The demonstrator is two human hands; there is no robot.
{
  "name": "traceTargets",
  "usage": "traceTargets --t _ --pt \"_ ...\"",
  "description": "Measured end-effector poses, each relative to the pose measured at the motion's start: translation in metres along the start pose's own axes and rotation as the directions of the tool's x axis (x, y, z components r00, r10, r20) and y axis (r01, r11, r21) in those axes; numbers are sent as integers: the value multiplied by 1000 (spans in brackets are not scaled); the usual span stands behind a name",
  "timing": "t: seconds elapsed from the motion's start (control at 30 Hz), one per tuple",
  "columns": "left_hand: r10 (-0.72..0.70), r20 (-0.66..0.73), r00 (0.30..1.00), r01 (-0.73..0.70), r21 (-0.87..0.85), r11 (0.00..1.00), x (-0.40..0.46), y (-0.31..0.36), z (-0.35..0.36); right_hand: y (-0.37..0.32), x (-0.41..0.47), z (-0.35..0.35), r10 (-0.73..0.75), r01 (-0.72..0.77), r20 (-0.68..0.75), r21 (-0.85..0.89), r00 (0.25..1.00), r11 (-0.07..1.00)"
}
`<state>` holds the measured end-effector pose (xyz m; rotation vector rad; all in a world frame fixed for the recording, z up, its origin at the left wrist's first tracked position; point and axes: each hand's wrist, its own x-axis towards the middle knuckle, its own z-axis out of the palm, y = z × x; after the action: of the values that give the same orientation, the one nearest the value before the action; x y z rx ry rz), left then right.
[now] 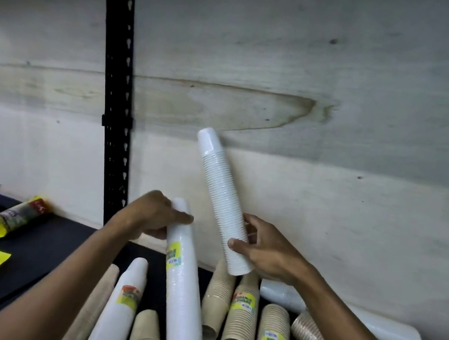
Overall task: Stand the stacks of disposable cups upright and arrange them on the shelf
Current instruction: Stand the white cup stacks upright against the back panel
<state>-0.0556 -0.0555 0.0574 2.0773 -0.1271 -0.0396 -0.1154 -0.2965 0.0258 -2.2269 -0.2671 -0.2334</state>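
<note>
A person at a dark shelf (45, 243) holds two stacks of disposable cups at once, both raised above a jumble of stacks lying on their sides. The right hand (267, 251) grips a ribbed white cup stack (222, 201) near its lower, open end, thumb in front and fingers curled round the back; the stack tilts up and to the left, its closed end close to the pale plywood back wall (313, 96), though whether it touches cannot be told. The left hand (154, 215) closes round the top of a longer wrapped white stack (182, 284) bearing a yellow-green label, fingers pressed on the near side, its foot lost among the pile.

The step in hand appears to be lifting stacks out of the heap to stand them up; none stands upright on the shelf yet. The next move likely calls for swinging the ribbed stack vertical and setting its wide end down flat on bare shelf near the wall, where it can lean without toppling.

Below lie brown paper cup stacks (241, 314), some with labels, another white stack (120, 301) and a clear-wrapped stack (363, 322) along the wall. Left of the black slotted upright (116, 93) sit yellow-ended packets (16, 216), contents unclear.
</note>
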Motion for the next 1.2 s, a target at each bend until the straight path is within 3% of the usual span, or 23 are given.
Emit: traceTargets --t 0.1,0.17,0.3,0.5,0.7,1.03,1.2 --pt "97 -80 992 -104 -79 992 16 13 -20 -4 10 9 3 -1 -10 189 1000 982" --pt "178 -146 973 -193 -93 977 28 16 -30 -4 20 17 15 -12 -11 217 1000 976" --pt "314 -288 905 -331 -10 944 38 12 -30 3 38 42 45 -47 33 69 998 996" --pt "399 -352 846 -419 23 908 47 -8 -23 11 48 72 137 -140 -41 -108 990 984" --pt "437 -302 847 -450 29 893 49 -29 -16 11 49 96 206 -222 -116 -146 972 964" --pt "331 8 943 -331 -54 942 52 -85 3 7 54 112 267 -317 -253 -181 930 931" --pt "330 6 944 -330 15 944 53 -94 6 4 52 115 291 -337 -250 -167 923 927"
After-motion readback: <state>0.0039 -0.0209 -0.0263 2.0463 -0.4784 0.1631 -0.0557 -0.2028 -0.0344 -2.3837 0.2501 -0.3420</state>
